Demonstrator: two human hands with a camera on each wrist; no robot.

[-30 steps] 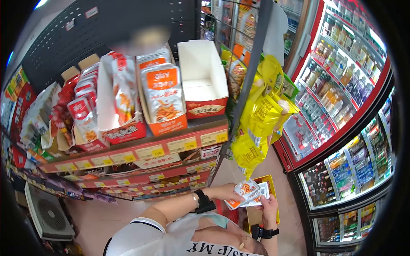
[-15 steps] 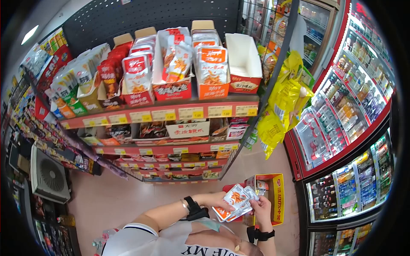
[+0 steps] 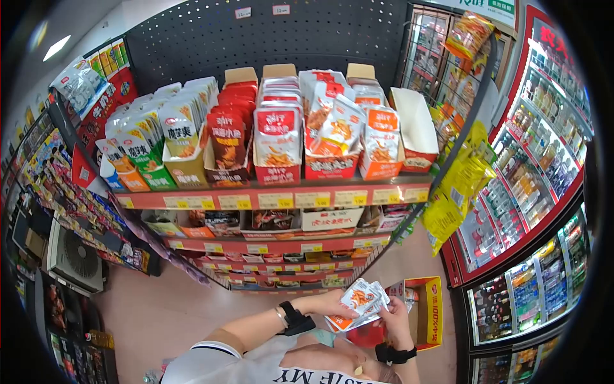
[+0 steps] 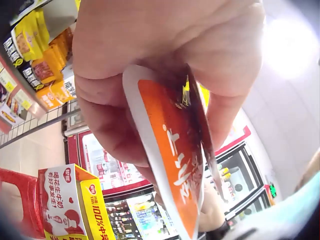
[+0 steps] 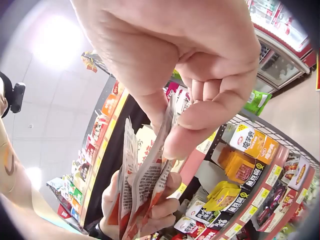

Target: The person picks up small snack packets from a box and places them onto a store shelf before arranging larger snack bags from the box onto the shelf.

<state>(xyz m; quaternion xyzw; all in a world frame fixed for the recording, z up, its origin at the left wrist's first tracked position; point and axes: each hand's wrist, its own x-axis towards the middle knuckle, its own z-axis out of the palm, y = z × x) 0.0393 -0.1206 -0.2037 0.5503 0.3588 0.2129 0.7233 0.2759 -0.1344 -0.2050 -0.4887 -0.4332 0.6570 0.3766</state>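
Several flat orange-and-white snack packets (image 3: 359, 298) are held between both hands in front of the body. My left hand (image 3: 334, 303) grips them from the left, thumb on one side and fingers on the other, as the left wrist view shows with the orange packet face (image 4: 172, 165). From the other side my right hand (image 3: 398, 316) pinches their edge between thumb and fingers. The right wrist view shows the printed packet backs (image 5: 150, 180) slightly fanned apart, with the left fingers (image 5: 162, 212) behind them.
A shelf rack (image 3: 268, 197) with boxed snack packets stands ahead; a white box (image 3: 416, 121) sits at its right end. Yellow bags (image 3: 457, 192) hang beside it. Below the hands are a yellow-red carton (image 3: 435, 313) and a red container (image 3: 368, 335). Drink fridges (image 3: 531, 179) line the right.
The head view has swung, so the shelf now lies further right and more of its left end shows. Both hands still hold the packets, which shifted slightly between the fingers.
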